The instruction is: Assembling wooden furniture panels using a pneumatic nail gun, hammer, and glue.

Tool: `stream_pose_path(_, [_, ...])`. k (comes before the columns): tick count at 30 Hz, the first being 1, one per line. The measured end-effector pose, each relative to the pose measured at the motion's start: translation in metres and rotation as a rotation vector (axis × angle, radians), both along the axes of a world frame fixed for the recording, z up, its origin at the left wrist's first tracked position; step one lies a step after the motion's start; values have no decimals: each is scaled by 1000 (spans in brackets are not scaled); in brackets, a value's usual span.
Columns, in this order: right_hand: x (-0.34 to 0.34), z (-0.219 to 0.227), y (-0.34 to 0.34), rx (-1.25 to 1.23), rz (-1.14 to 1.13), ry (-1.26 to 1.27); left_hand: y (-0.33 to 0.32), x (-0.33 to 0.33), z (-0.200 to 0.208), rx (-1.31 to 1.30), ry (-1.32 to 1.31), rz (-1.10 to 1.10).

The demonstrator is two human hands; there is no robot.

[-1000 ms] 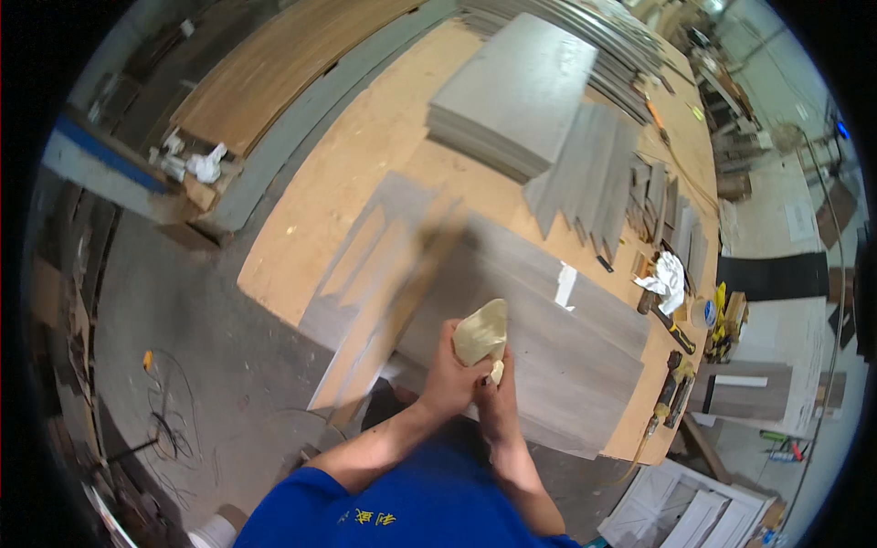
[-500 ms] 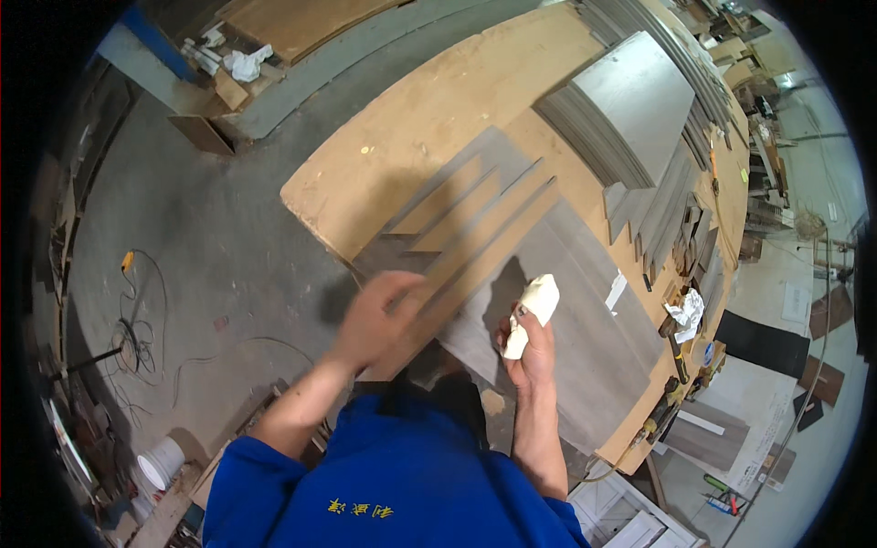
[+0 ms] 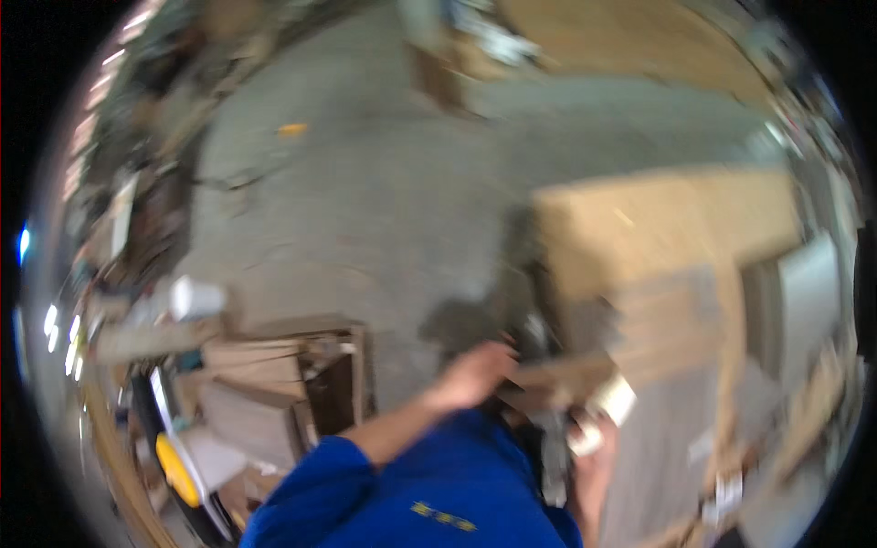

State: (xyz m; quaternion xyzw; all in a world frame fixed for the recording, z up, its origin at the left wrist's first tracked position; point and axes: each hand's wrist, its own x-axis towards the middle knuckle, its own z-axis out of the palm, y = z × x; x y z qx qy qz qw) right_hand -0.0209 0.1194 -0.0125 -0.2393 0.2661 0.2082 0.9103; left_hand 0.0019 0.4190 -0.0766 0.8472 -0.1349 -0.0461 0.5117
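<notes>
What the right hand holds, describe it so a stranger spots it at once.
Find the tan worktable on the right. Toward its lower left, beside the blue shirt, is the right hand. It holds a cream-coloured bundle, blurred, but paler and yellower than the grey boards nearby.

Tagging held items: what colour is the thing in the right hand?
Pale cream, blurred: the thing in the right hand; head view, the only one.
</notes>
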Motion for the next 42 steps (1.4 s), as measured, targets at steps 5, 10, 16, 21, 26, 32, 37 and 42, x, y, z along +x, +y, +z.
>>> stream_pose_path(5, [23, 11, 21, 55, -14, 68, -38, -16, 32, -363, 648, 241])
stream_pose_path(10, [35, 2, 25, 18, 206, -37, -51, -27, 30, -524, 660, 312])
stream_pose_path(16, [46, 11, 42, -196, 180, -55, -54, -28, 13, -586, 569, 371])
stream_pose_path(21, [56, 3, 20, -181, 245, -41, -52, -31, 41, -848, 895, 495])
stream_pose_path(26, [53, 13, 12, -28, 217, -122, -110, -29, -1, -1052, 720, 578])
stream_pose_path(32, [61, 19, 34, -539, 402, -159, -91, -36, 4, -910, 697, 556])
stream_pose_path(37, [65, 31, 61, -1086, 624, -422, -44, -25, 42, -950, 794, 548])
stream_pose_path(42, [72, 41, 78, -1302, 787, -500, -41, -14, 36, -884, 797, 496])
